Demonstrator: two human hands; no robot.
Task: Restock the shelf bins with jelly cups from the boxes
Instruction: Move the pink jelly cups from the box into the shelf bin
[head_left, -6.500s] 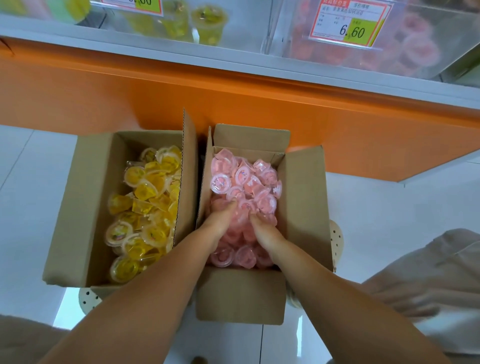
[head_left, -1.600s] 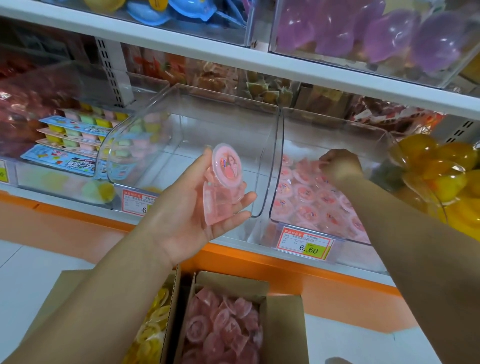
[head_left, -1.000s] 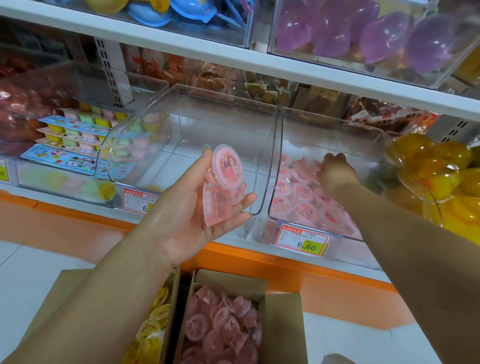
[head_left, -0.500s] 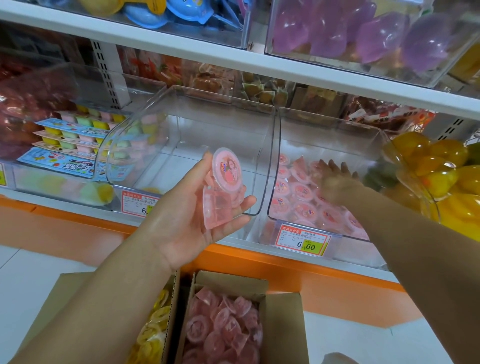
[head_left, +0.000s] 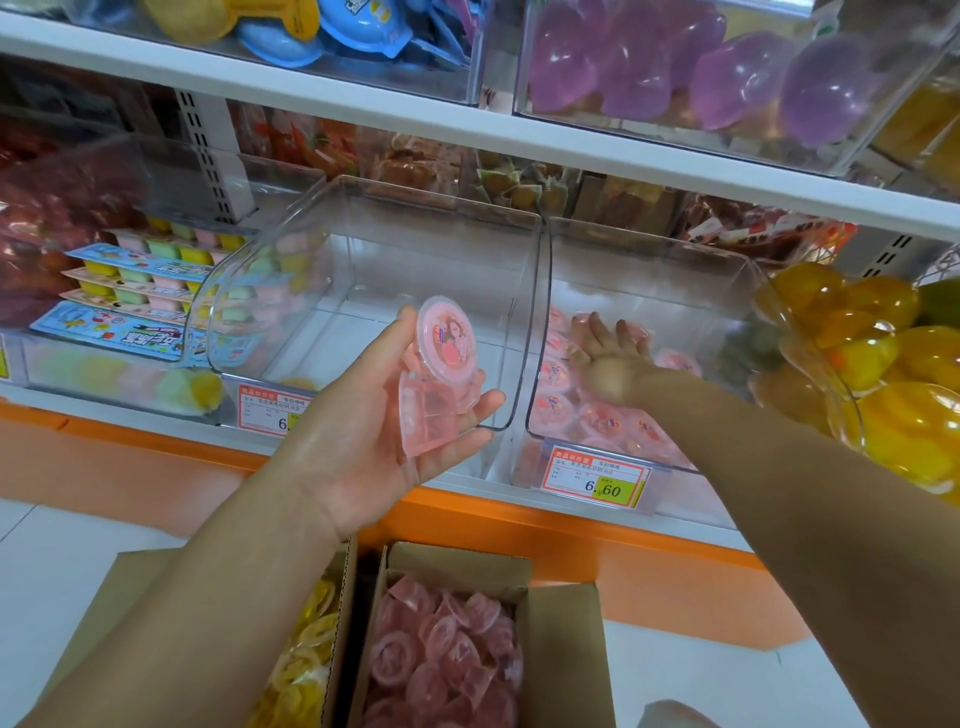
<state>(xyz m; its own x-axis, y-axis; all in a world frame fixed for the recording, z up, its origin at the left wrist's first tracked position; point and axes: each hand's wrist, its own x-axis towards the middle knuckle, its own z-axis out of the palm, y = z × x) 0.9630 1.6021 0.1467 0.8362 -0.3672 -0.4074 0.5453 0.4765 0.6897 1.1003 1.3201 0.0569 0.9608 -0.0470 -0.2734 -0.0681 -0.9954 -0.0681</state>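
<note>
My left hand (head_left: 384, 421) is raised palm up in front of the shelf and holds a small stack of pink jelly cups (head_left: 439, 374), fingers curled under them. My right hand (head_left: 610, 353) reaches into the clear right-hand bin (head_left: 727, 291), fingers spread flat over the pink jelly cups in the bin (head_left: 597, 415); it holds nothing. Beside it, the clear middle bin (head_left: 374, 249) looks bare inside. Below, a cardboard box of pink cups (head_left: 447, 660) stands open next to a box of yellow cups (head_left: 306, 660).
A 6.60 price tag (head_left: 597, 480) hangs on the right bin's front. Trays of mixed jellies (head_left: 140, 280) fill the bin at left, and large yellow jellies (head_left: 883, 364) at right. An upper shelf (head_left: 519, 135) carries purple and blue items. An orange base (head_left: 156, 467) runs under the shelf.
My right hand, curled a second ago, has opened and spread flat over the cups in the right bin. My left hand has kept its stack in the same place.
</note>
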